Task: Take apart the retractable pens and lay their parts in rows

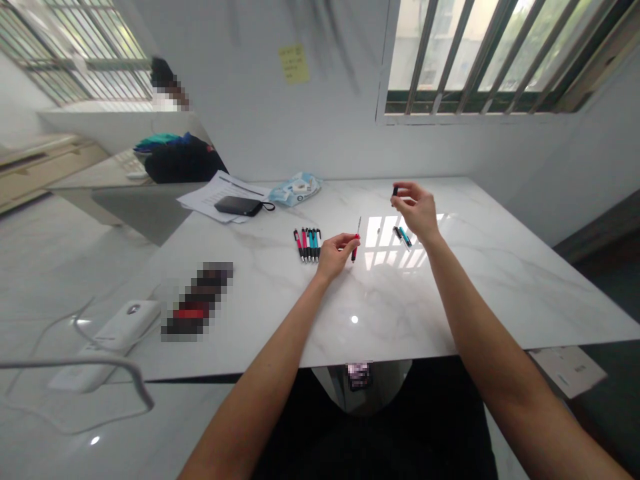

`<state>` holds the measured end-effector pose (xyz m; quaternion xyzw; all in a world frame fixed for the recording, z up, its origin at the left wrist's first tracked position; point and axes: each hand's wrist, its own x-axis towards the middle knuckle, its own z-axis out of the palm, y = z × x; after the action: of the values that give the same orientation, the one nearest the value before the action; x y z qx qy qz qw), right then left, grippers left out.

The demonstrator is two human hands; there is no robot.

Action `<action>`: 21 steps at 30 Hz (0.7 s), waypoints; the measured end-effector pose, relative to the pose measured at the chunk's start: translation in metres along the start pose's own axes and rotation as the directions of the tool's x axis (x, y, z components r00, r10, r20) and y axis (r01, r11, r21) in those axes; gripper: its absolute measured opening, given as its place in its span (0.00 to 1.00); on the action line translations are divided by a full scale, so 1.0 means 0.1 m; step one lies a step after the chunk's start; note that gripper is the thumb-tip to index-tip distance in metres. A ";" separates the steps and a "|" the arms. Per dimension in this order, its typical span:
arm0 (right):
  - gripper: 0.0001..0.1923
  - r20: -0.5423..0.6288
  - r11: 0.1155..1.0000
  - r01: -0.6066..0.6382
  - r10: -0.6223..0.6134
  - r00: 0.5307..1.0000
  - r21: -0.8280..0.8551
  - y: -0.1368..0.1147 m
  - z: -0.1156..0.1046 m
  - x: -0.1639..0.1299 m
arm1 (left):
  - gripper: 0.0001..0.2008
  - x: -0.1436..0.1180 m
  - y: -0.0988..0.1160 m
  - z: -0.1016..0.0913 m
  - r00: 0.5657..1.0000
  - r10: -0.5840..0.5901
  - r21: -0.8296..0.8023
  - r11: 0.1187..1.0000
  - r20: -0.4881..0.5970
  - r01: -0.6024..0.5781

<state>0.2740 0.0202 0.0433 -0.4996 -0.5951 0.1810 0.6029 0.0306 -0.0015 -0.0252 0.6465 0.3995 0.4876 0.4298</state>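
Note:
My left hand [334, 253] holds a red pen [355, 244] upright over the white marble table [380, 300], its thin refill tip pointing up. My right hand [417, 208] is raised to the right of it and pinches a small black pen part [395, 191] between thumb and fingers. A row of several red, blue and black pens [307, 244] lies just left of my left hand. Two more pen pieces, one black and one blue [403, 236], lie on the table under my right hand.
A black pouch [239, 205] rests on papers [210, 193] at the back left, beside a pack of wipes [295, 189]. A white power bank [123, 323] with a cable sits at the front left. A yellow note [294, 63] sticks on the wall.

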 end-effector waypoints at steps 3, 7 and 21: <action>0.17 0.001 0.971 -0.071 0.073 0.997 -0.229 0.15 0.08 -0.23 | 0.20 0.01 -0.01 0.00 1.000 -0.025 -0.023 0.999 -0.018 0.024; 0.18 0.116 0.849 -0.072 0.154 0.981 -0.524 0.21 0.25 -0.47 | 0.19 0.00 -0.01 0.00 0.998 -0.060 -0.014 0.998 -0.029 0.059; 0.21 0.132 0.616 -0.104 0.326 0.936 -0.781 0.37 0.44 -0.40 | 0.17 -0.02 0.02 -0.02 0.998 -0.061 0.018 0.998 -0.011 0.061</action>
<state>0.2393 0.0208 -0.0181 -0.7462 -0.6244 0.0489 0.2256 0.0286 -0.0042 -0.0234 0.6353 0.4258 0.4741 0.4363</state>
